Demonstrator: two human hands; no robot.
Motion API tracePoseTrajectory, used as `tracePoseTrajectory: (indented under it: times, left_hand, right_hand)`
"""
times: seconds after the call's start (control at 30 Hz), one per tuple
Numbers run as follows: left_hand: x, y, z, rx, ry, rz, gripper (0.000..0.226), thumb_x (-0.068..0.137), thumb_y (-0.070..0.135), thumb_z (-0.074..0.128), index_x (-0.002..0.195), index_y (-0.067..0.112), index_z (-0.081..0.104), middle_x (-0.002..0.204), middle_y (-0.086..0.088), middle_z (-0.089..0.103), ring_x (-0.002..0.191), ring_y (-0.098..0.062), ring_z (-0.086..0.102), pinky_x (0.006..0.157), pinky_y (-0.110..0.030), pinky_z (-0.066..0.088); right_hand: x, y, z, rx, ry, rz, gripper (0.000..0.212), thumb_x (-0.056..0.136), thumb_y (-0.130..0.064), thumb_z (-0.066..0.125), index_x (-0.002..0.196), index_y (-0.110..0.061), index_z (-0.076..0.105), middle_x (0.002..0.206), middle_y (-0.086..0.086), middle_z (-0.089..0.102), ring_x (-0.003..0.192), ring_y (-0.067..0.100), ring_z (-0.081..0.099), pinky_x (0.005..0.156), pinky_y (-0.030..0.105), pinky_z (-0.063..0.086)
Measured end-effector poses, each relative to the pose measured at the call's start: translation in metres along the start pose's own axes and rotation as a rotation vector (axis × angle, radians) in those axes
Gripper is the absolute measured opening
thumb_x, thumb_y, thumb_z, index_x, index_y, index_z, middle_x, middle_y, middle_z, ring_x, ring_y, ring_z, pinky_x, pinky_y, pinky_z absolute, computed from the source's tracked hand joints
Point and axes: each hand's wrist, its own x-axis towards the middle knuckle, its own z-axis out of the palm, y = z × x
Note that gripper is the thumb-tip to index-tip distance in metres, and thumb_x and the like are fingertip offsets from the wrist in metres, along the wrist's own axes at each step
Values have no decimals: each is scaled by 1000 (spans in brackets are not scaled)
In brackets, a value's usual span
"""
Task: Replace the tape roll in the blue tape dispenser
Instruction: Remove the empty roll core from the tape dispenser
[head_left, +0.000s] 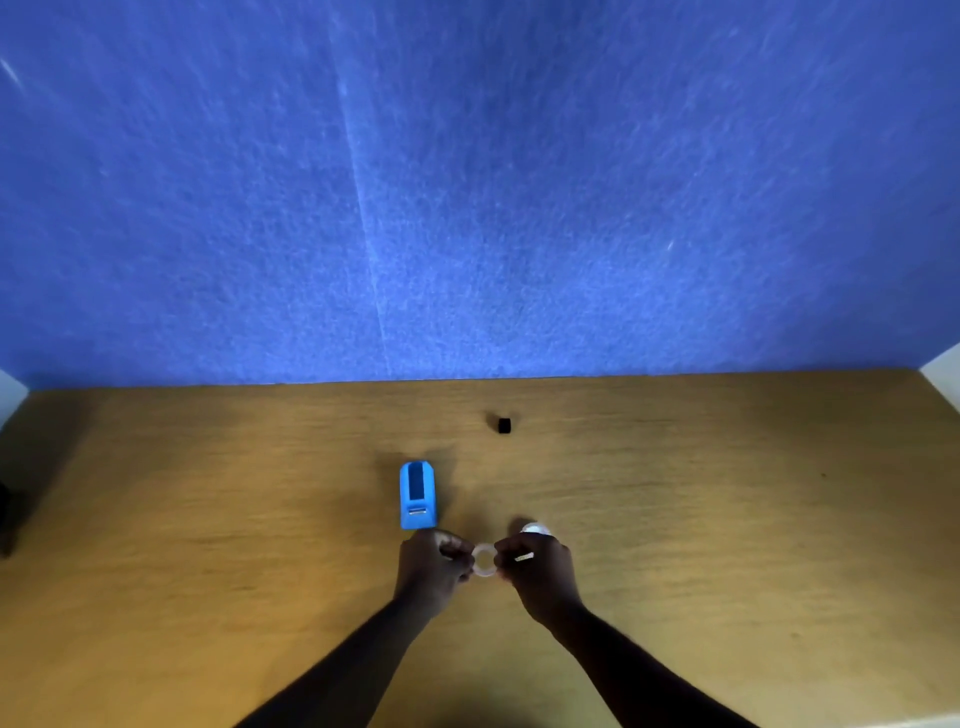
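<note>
Head view, count: one blue tape dispenser (417, 496); two pale rings, namely a tape roll (484, 560) and a white object (536, 529); one small black block (504, 425); two hands; one ring band (523, 557) on a finger.
Worktop (727, 519): wood-grain, tan; backed by a blue felt wall (467, 182).
Blue tape dispenser: stands on the worktop, left of centre, just beyond the left hand; nobody is touching it.
Dispenser axis: long axis runs near to far; the end with the small metal cutter faces the near side, the rounded end faces the far wall; a dark slot shows along its top.
Tape roll: translucent white ring, between the two hands, near centre of the worktop; its open centre faces up toward the camera. Whether it rests on the worktop or is lifted cannot be told.
Left hand (434, 564): fingers curled closed on the left edge of the tape roll.
Right hand (537, 569): fingers pinched on the right edge of the tape roll; carries the ring band.
White object: just beyond the right hand, partly hidden by it; rounded, pale; kind unclear.
Small black block: far side of the worktop, well apart from the dispenser, to its right.
</note>
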Motion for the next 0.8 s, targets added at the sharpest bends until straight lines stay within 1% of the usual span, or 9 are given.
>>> tracePoseTrajectory:
  times: [0.07,0.17,0.27,0.33,0.47,0.53,0.63,0.67,0.8]
  left_hand:
    - [-4,-7,0,27,-5,-24,6,78,-2,80,82,-1,76,76,-18,78,71,-34,77,68,-43,65]
    - [-9,-12,2,44,-21,-65,8,77,1,82,81,1,76,74,-16,78,69,-30,77,65,-40,66]
    - [-11,-16,3,64,-42,-81,9,78,2,83,80,6,75,74,-15,77,68,-26,78,64,-37,66]
    - [-12,-17,2,68,-56,-101,11,78,3,83,81,6,74,76,-13,77,66,-22,78,64,-35,66]
    - [-11,-21,1,84,-66,-134,12,75,2,85,83,3,75,74,-13,77,64,-20,77,64,-36,66]
    - [-12,-21,0,103,-73,-128,10,75,2,85,79,6,76,71,-11,77,63,-19,77,65,-37,66]
    - [-10,-23,-2,168,-87,-76,17,76,4,83,66,17,75,65,-8,77,62,-18,77,69,-39,66]
    - [-9,-23,-3,189,-94,-59,17,75,5,82,64,16,75,63,-7,77,62,-19,77,69,-39,66]
    - [-6,-24,-8,215,-109,-43,17,74,6,84,64,17,75,62,-4,77,60,-15,76,70,-39,66]
  right_hand:
    - [-5,4,4,-33,-25,24,7,81,-13,79,83,-17,84,77,-2,81,76,12,75,75,29,54]
    - [-9,7,10,-91,-37,46,6,80,-14,77,80,-18,82,78,-1,81,75,10,73,71,27,52]
    - [-10,9,13,-129,-30,72,6,78,-13,73,75,-13,78,79,6,80,76,20,74,71,36,55]
    - [-11,10,15,-156,-40,84,6,77,-13,71,75,-12,77,81,7,80,77,22,74,71,37,56]
    - [-13,12,17,-135,-42,82,12,77,-13,73,80,-21,81,84,-1,82,79,14,74,68,27,50]
    - [-13,11,17,-140,-55,85,10,78,-16,73,82,-21,82,85,-2,82,80,13,74,68,27,50]
    - [-13,11,17,-158,-75,85,11,79,-20,72,85,-20,82,85,0,82,80,14,74,70,29,53]
    - [-13,12,16,-158,-83,85,11,79,-20,72,85,-20,82,84,-1,82,79,14,74,70,30,53]
    - [-10,12,15,-185,-115,63,12,78,-19,68,75,-18,79,75,2,79,72,15,72,68,33,53]
